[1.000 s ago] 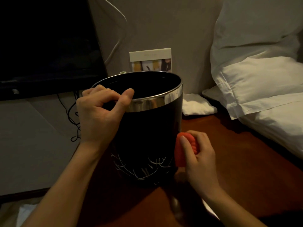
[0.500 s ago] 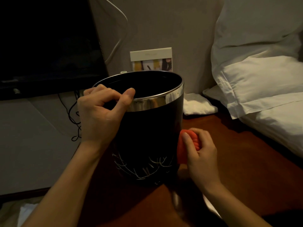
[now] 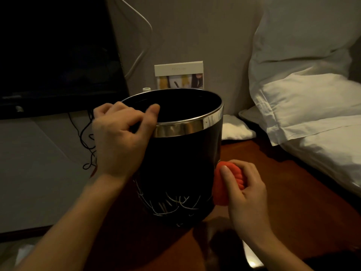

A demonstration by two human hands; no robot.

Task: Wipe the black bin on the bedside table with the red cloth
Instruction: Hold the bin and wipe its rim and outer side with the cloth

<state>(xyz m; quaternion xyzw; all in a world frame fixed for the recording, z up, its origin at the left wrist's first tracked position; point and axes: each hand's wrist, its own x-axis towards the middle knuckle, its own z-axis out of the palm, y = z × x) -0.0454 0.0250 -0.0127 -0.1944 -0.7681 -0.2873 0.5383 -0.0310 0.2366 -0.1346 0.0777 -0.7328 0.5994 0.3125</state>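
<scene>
We are mid-wipe, we judge: the black bin (image 3: 181, 165) stands upright on the bedside table (image 3: 293, 202); our left hand (image 3: 119, 141) grips its rim, while our right hand (image 3: 244, 186) presses the bunched red cloth (image 3: 222, 184) against its lower right side. White marks low on the front remain.

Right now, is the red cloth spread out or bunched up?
Bunched up: the red cloth is a wad gripped in the right hand, pressed against the black bin.

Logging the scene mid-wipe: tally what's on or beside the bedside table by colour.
Black: 1, the black bin
Red: 1, the red cloth
White: 3, two pillows and a folded cloth
Multicolour: 1, a card
Total: 6
</scene>
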